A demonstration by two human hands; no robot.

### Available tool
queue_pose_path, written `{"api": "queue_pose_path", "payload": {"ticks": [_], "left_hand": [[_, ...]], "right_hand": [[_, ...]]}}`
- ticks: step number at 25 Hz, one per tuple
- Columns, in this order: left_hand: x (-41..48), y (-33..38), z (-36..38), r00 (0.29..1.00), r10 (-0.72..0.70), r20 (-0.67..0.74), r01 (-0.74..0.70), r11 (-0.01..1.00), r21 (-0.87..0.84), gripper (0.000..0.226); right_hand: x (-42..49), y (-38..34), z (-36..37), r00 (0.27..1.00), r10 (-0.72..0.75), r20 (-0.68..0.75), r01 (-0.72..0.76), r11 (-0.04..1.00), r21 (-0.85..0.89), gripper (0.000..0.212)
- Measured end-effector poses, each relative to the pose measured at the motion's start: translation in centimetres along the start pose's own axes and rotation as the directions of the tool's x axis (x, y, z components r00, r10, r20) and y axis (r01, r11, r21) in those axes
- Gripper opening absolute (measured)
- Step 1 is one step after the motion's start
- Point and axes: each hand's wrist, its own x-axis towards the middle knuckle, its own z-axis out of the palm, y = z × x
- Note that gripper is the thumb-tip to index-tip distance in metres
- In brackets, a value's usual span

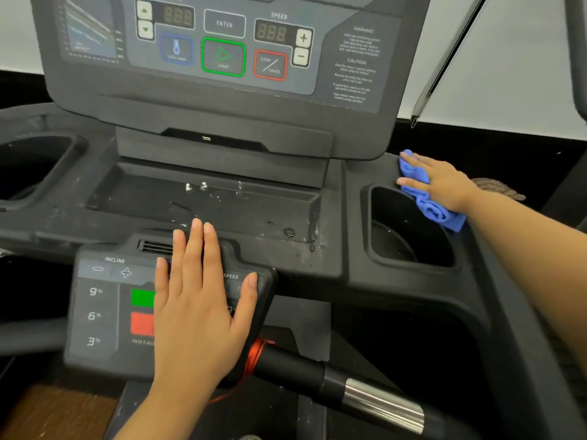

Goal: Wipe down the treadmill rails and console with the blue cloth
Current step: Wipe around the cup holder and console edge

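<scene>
1. Presently, blue cloth: soft, light, bunched microfibre, probably damp; lies at right of frame on the console shoulder, beside the right cup holder.
2. Right hand: fingers spread flat, pressing down on the cloth; best held by palm pressure over the bunched middle.
3. Left hand: empty, splayed flat on the lower keypad, centre frame.
4. Water droplets: on the tray, unwiped.
</scene>
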Motion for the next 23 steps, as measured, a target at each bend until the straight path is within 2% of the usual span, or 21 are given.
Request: {"api": "queue_pose_path", "payload": {"ticks": [2, 5, 10, 13, 18, 21, 23], "left_hand": [[-0.1, 0.0, -0.2, 1.0, -0.002, 0.003, 0.002, 1.0, -0.008, 0.074], [-0.1, 0.0, 0.0, 1.0, 0.0, 0.003, 0.001, 1.0, -0.02, 0.073], [-0.2, -0.3, 0.0, 1.0, 0.014, 0.004, -0.014, 0.999, -0.037, 0.071], [-0.1, -0.4, 0.0, 0.998, 0.062, 0.007, -0.062, 0.998, -0.013, 0.065], [-0.1, -0.9, 0.1, 0.983, 0.181, 0.019, -0.181, 0.982, 0.053, 0.054], [0.0, -0.9, 0.2, 0.984, 0.179, 0.013, -0.18, 0.982, 0.061, 0.053], [-0.1, -0.9, 0.3, 0.983, 0.181, 0.013, -0.181, 0.981, 0.063, 0.054]], "right_hand": [[-2.5, 1.8, 0.1, 1.0, 0.016, -0.012, -0.016, 1.0, 0.006, 0.071], [-6.1, 2.7, 0.8, 0.998, 0.045, -0.049, -0.045, 0.999, -0.017, 0.063], [-13.2, 1.5, 1.4, 0.991, 0.066, -0.115, -0.072, 0.996, -0.05, 0.056], [-17.4, 0.6, 2.1, 0.993, 0.055, -0.104, -0.059, 0.997, -0.041, 0.059], [-21.0, -2.7, 3.8, 0.997, -0.066, 0.038, 0.072, 0.979, -0.188, 0.058], [-19.9, -6.7, 5.5, 0.983, -0.168, 0.073, 0.176, 0.975, -0.135, 0.059], [-18.2, -9.5, 6.4, 0.976, -0.214, 0.047, 0.218, 0.971, -0.094, 0.058]]}}
